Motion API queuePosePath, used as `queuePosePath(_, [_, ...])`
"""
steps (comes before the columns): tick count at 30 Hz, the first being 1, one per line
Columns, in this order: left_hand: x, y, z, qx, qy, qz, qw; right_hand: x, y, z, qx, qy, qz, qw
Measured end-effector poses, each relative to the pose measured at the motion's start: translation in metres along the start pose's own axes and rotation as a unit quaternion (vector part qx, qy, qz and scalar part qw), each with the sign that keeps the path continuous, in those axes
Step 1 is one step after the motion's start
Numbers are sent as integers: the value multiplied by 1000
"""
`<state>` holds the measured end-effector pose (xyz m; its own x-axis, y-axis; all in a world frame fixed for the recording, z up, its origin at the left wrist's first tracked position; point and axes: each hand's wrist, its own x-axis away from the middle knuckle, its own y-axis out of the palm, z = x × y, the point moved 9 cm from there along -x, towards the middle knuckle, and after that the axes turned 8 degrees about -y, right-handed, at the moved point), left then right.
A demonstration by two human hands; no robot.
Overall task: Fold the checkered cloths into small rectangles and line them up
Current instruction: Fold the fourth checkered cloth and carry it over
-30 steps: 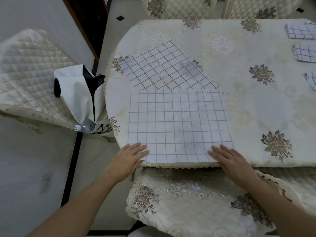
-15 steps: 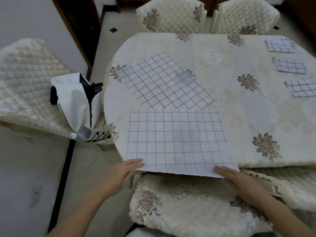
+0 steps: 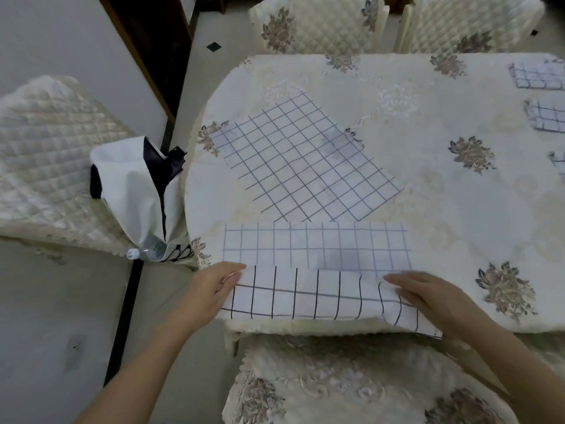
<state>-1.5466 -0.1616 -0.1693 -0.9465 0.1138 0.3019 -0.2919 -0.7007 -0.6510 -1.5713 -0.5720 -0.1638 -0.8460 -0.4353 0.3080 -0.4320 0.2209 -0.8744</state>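
Left grip (image 3: 218, 287) pinches the near-left corner of the checkered cloth (image 3: 315, 249), whose near half is turned up at the surface's (image 3: 428, 209) near edge. Right grip (image 3: 428, 296) holds its right end, thumb hidden under the fold. Beyond lies a flat second cloth (image 3: 302, 160). Three folded cloths (image 3: 538, 75) at the right edge are cut off.
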Motion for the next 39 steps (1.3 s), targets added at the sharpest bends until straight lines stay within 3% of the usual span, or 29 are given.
queuePosePath(9, [-87, -5, -6, -129, -10, 58, 990, -110, -23, 43, 92, -104, 72, 988])
queuePosePath(18, [-115, -9, -7, -217, 26, 152, 964, -134, -19, 53, 90, -107, 141, 980])
queuePosePath(22, [-84, 0, 32, -247, 56, 215, 943, -126, -22, 53, 86, -69, 153, 982])
queuePosePath(25, [-48, 41, 68, -245, 156, 149, 945, -99, -28, 43, 88, -44, 190, 977])
queuePosePath(28, [-22, 89, 78, -282, 205, 48, 936, -65, -19, 29, 92, -40, 183, 978])
queuePosePath(33, [-21, 121, 64, -361, 202, -23, 910, -15, 18, 23, 102, -41, 123, 986])
queuePosePath(36, [-24, 125, 53, -391, 193, -26, 900, -7, 39, 11, 161, -60, 86, 981])
queuePosePath(39, [-27, 126, 45, -407, 186, -23, 894, -12, 45, 5, 194, -43, 102, 975])
